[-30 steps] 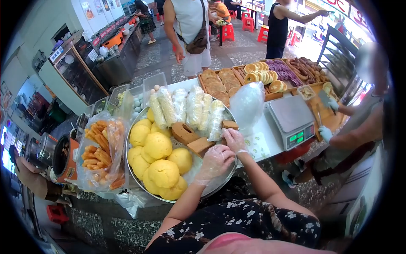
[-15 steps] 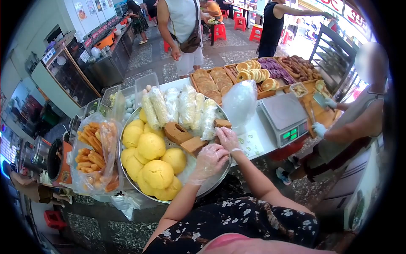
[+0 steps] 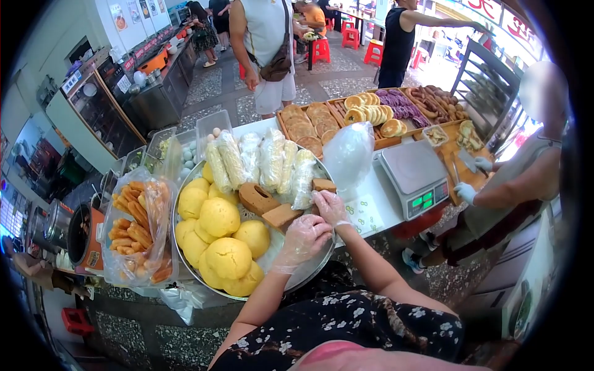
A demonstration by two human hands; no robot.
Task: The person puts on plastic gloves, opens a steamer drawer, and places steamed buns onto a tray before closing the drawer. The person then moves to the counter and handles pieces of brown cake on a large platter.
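Both my hands wear clear plastic gloves over the right side of a large round metal tray (image 3: 321,263). My left hand (image 3: 304,240) is closed, fingers curled together beside a cut brown cake slab (image 3: 282,216); what is in its fingers is hidden. The closed fingers of my right hand (image 3: 331,207) press at the near edge of a small brown cake piece (image 3: 323,185). A curved brown cake piece (image 3: 257,199) lies further left. Plastic-wrapped corn cobs (image 3: 272,159) lie behind the cakes, and yellow domed buns (image 3: 228,258) fill the tray's left side.
A bag of fried dough sticks (image 3: 133,216) stands left of the tray. On the right are a clear plastic bag (image 3: 349,151), a digital scale (image 3: 411,164) and trays of flatbreads (image 3: 306,127). A co-worker's gloved hand (image 3: 465,193) is beyond the scale; people stand across the counter.
My hands have barely moved and remain close together by the brown cake. The view has shifted slightly. At the right, the co-worker's blade has moved a little lower.
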